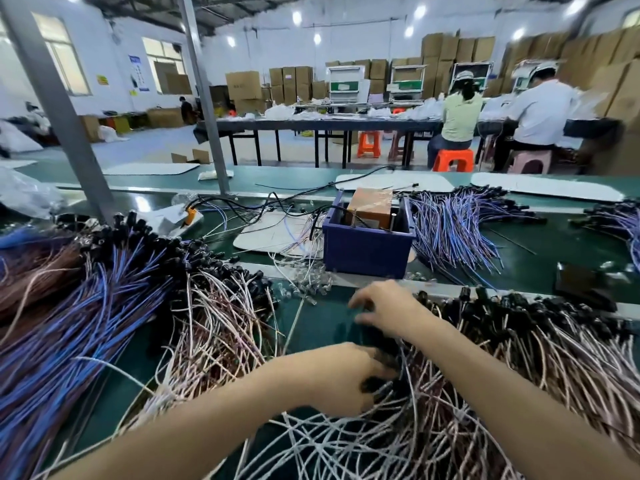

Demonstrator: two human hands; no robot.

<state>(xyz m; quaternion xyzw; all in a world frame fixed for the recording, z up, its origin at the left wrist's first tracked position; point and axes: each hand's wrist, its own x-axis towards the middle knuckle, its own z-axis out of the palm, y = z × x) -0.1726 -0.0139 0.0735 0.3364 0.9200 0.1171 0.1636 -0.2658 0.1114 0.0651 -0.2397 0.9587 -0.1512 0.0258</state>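
Now green bench [526, 268] strewn with wire bundles [519, 375]; left hand [339, 375] grips some; right hand [384, 306] blurred, grip unclear; cartons [298, 81] behind.

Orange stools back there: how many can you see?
2. One orange stool stands empty by the long table; another orange stool is under the seated person in pale green. More may be hidden behind tables.

- blue bin [367, 251] sitting mid desk [540, 268], orange box [372, 206] stuck inside it
- little pile of clear bulbs [308, 282] just left of the bin
- fat bundle of blue wires [86, 323] far left, purple wires [457, 230] fanned out right of the bin
- white boards [547, 187] on the belt behind
- two people on stools [453, 160] out back, with cardboard boxes [457, 46] stacked along the wall
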